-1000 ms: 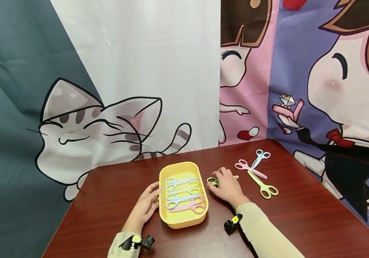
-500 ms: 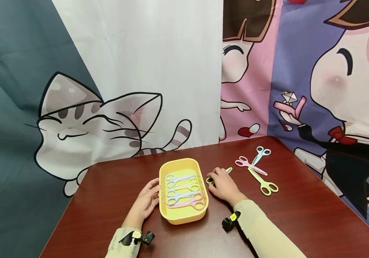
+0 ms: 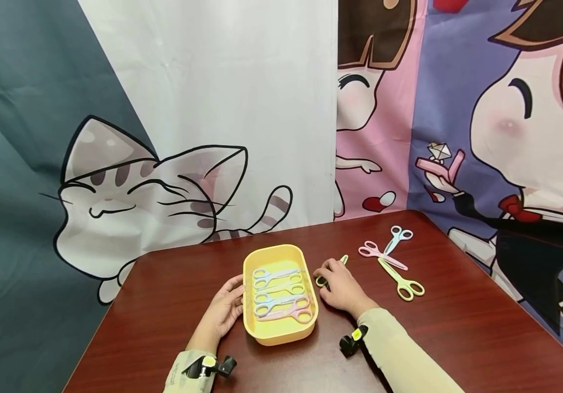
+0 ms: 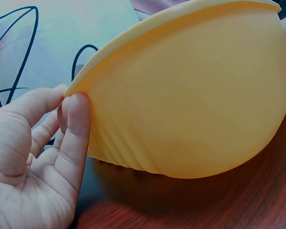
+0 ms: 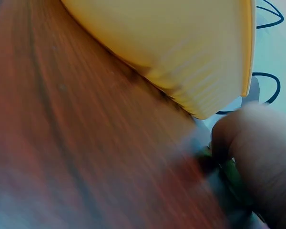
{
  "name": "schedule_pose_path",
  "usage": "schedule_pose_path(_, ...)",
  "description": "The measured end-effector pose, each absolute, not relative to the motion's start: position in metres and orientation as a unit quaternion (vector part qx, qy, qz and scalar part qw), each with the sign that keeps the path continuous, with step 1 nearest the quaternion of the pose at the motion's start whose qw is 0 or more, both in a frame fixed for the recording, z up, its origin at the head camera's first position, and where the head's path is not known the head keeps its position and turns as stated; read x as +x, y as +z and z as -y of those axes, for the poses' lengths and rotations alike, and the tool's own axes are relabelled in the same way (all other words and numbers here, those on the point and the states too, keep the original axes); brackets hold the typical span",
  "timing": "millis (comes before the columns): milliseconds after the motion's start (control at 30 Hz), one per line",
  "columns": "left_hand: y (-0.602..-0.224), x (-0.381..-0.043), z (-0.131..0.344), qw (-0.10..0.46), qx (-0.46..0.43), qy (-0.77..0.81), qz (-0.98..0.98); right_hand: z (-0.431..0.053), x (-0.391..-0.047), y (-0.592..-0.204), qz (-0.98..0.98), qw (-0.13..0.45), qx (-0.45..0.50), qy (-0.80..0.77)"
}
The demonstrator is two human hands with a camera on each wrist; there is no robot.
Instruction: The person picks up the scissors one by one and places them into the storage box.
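Observation:
A yellow plastic tray (image 3: 281, 335) stands on the table with several child-size scissors (image 3: 281, 295) laid crosswise in it, in blue, green and pink. My left hand (image 3: 224, 308) is at the tray's left side; in the left wrist view its fingertips (image 4: 78, 107) touch the outer wall at the rim. Just right of the tray, my right hand (image 3: 342, 286) holds green scissors (image 3: 344, 259) by the handle end on the tabletop. Their tip sticks out past the hand; most of the rest is covered. The right wrist view is blurred, showing the hand (image 5: 257, 152) over something dark green.
Farther right on the dark red table (image 3: 178, 289) lie pink scissors (image 3: 384, 256), blue scissors (image 3: 395, 239) and yellow-green scissors (image 3: 401, 281), close together. A printed cartoon cloth (image 3: 281, 109) hangs behind the table's back edge.
The green scissors under my right hand have turned, their tip swinging left and away from me. My right hand has shifted slightly toward the tray. My left hand and the tray stay put.

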State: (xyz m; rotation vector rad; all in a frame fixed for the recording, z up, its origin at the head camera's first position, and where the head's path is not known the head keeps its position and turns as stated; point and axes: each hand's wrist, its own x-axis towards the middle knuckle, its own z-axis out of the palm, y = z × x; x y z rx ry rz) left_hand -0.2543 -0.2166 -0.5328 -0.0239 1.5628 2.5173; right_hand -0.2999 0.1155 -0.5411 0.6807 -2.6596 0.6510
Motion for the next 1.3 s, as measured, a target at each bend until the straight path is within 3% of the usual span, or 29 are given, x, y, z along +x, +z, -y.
schedule_pose_path(267, -0.53, -0.256, 0.222, 0.092, -0.011, 0.843, -0.529, -0.105, -0.301, -0.539, 0.964, 0.15, 0.037, 0.214)
schedule_pose_path(433, -0.531, -0.255, 0.224, 0.084, -0.018, 0.844, -0.53, -0.093, -0.305, -0.536, 0.974, 0.125, -0.018, 0.187)
schedule_pose_path(1300, -0.534, -0.255, 0.218, 0.095, -0.011, 0.848, -0.52, -0.09, -0.305, -0.521, 0.969, 0.16, 0.022, 0.187)
